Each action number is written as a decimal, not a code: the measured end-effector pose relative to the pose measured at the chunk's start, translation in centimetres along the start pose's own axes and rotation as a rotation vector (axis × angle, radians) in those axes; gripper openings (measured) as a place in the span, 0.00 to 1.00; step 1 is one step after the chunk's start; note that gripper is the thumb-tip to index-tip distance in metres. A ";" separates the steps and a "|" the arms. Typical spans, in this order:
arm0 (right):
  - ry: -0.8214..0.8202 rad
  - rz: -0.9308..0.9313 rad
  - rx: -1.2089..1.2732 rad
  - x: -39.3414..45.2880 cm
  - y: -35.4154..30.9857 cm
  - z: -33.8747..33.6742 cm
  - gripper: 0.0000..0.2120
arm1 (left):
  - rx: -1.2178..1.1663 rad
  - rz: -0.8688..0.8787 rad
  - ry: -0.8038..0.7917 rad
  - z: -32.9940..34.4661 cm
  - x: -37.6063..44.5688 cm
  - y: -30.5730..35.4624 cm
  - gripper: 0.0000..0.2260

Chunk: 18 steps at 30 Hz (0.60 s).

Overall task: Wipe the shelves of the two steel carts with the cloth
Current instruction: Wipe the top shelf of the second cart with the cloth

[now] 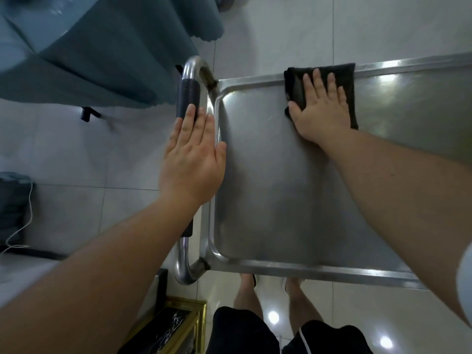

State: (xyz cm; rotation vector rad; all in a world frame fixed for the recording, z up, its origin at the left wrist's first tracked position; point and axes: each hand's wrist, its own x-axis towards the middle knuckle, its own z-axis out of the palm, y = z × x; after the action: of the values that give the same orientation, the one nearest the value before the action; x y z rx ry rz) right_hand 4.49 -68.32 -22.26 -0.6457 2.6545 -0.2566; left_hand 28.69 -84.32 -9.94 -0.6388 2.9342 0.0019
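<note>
1. Pressing flat on the dark cloth (329, 85), the right hand (322, 108) has its fingers spread and straight, palm down, not curled around anything; the cloth lies between the palm and the steel.
2. The cloth sits at the far edge of the cart's top shelf (275, 180), its far end lapping onto the raised rim there, and the hand covers its near left part.
3. The left hand (192, 162) is open too, fingers straight and close together, laid along the cart's push handle (190, 80) at the left end of the shelf. Its fingertips reach the black grip sleeve (188, 99) on the handle, and the thumb rests on the shelf's left rim. It does not wrap the bar as far as can be seen.
4. The two hands are well apart, one at the left end of the shelf, the other at the far rim towards the middle.
5. The steel shelf is a shallow tray with rounded corners and bright ceiling reflections on it; both forearms cross it from the near side.
6. Left of the handle, a table draped in a blue-grey tablecloth (107, 54) hangs down to the pale tiled floor (76, 154).
7. Near and left stands a gold-framed stand with a black marbled top (176, 325), just beside the handle's near bend.
8. Under the near rim, the person's bare legs, feet and black shorts (245, 333) show.
9. A white cable (25, 223) trails over a dark object at the far left edge.
</note>
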 end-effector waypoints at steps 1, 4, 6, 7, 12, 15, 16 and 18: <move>-0.007 -0.013 -0.004 -0.4 0.1 -0.1 0.39 | 0.002 -0.001 -0.002 0.1 0.0 0.0 0.29; -0.019 -0.069 -0.031 -3.6 1.4 0.0 0.39 | -0.004 0.001 -0.005 0.3 -0.1 0.0 0.29; -0.007 -0.093 -0.055 -7.6 2.8 0.8 0.38 | -0.006 0.009 0.008 0.5 -0.1 -0.1 0.29; 0.009 -0.096 -0.060 -10.2 3.6 1.3 0.37 | -0.006 0.012 0.016 0.6 -0.1 -0.2 0.29; 0.032 -0.053 -0.069 -26.4 8.7 5.8 0.36 | -0.017 0.011 0.026 1.0 0.1 -0.4 0.31; -0.021 -0.063 -0.123 -32.4 11.7 7.4 0.36 | -0.005 0.001 0.022 1.1 0.0 -0.4 0.31; -0.037 -0.056 -0.124 -32.8 12.1 7.5 0.36 | -0.006 -0.001 0.021 1.2 -0.1 -0.4 0.31; -0.040 -0.047 -0.116 -31.7 12.2 7.2 0.36 | -0.003 -0.001 0.018 1.1 -0.1 -0.4 0.31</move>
State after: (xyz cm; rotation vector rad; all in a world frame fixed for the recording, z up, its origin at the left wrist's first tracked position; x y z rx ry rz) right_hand 28.46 -43.18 -21.52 -0.7421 2.6331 -0.1020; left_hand 29.10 -84.64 -11.03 -0.6436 2.9515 0.0004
